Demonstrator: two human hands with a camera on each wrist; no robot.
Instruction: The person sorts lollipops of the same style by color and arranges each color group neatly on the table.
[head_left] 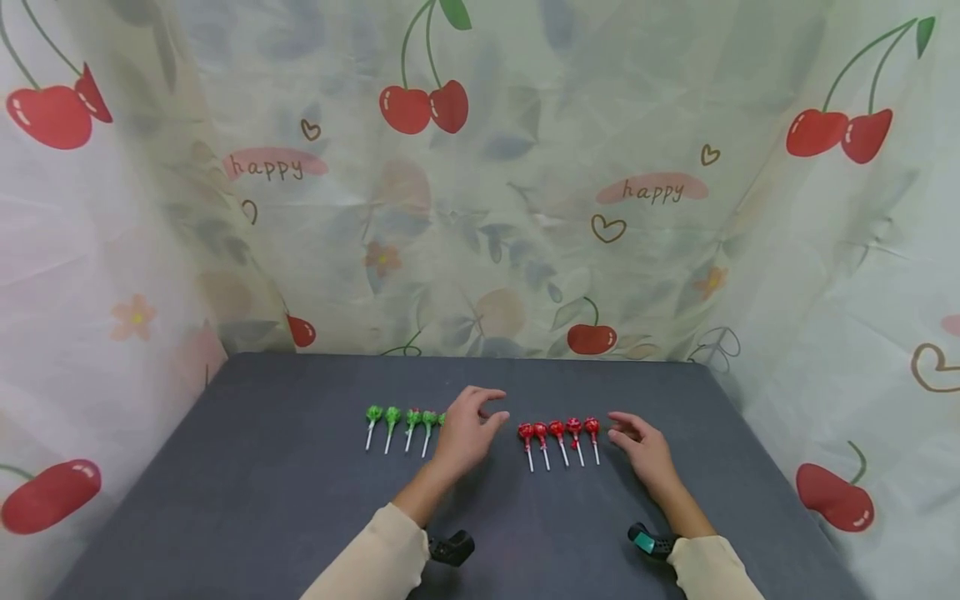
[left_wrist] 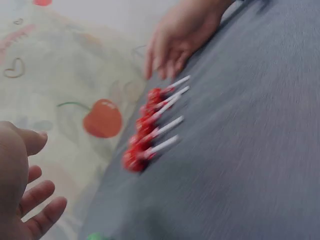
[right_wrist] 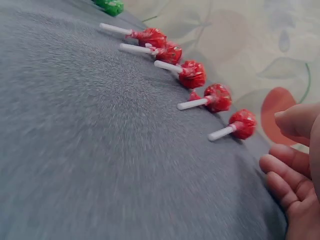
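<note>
Several red-wrapped lollipops (head_left: 557, 430) lie in a row on the dark table, their white sticks toward the person. To the left is a row of several green-wrapped lollipops (head_left: 392, 417), its right end partly hidden behind the left hand. My left hand (head_left: 467, 429) hovers between the two rows, fingers relaxed and apart, holding nothing. Just right of the last red lollipop (right_wrist: 243, 124), my right hand (head_left: 647, 452) has its fingers loosely bent, with nothing in them. In the left wrist view, the red lollipops look blurred.
A dark grey cloth covers the table (head_left: 247, 500). Behind and on both sides hangs a pale curtain (head_left: 487, 208) printed with cherries, hearts and leaves. Each wrist wears a black strap device, one on the left (head_left: 453, 548) and one on the right (head_left: 651, 542).
</note>
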